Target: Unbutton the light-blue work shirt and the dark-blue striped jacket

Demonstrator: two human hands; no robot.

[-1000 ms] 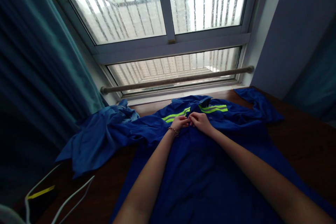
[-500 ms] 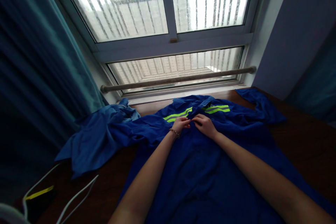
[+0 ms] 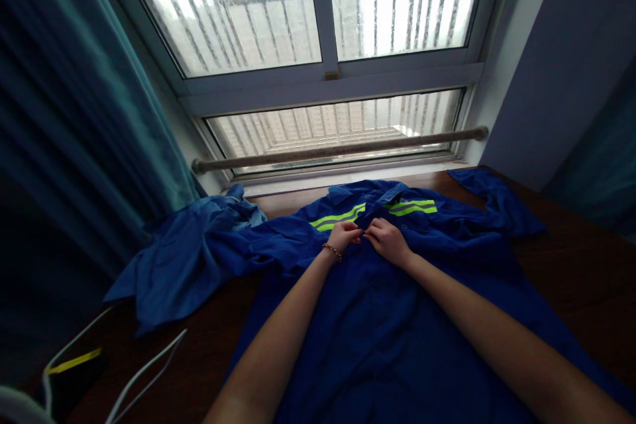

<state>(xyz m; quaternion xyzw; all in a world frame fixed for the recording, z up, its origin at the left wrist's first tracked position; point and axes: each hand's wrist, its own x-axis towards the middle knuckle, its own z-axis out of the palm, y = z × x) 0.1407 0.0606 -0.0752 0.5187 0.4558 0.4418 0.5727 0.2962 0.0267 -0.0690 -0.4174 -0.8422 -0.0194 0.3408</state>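
A blue work jacket with yellow-green and grey reflective strips across the chest lies spread out, its collar towards the window. Over its front opening, just below the strips, my left hand and my right hand meet with fingertips close together. Both hands pinch the jacket's front edge. Any button between the fingers is too small and too covered to make out. A beaded bracelet circles my left wrist.
Another, lighter blue garment lies crumpled at the left on the dark wooden surface. White cables and a black object with a yellow edge are at lower left. A pipe crosses before the window; a curtain hangs left.
My hands stay together at the front opening, with the right fingers slightly shifted and more closed. The cloth near the collar has flattened a little. The view has moved slightly.
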